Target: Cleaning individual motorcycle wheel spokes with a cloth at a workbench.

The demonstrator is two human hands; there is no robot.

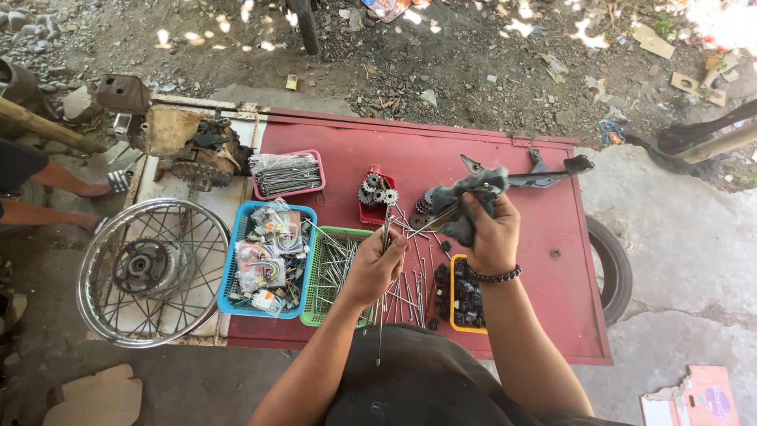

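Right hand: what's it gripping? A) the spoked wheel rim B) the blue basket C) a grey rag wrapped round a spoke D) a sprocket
C: the right hand clutches a crumpled grey rag around one end of a thin metal spoke, above the red table; the left hand holds a bundle of spokes upright.

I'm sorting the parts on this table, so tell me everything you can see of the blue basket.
The blue basket is a rectangular plastic tray with perforated walls, upright on the red table, left of the green basket and touching it. It is piled with small clear-bagged parts and coloured wires. A wheel rim lies to its left. Neither hand touches it.
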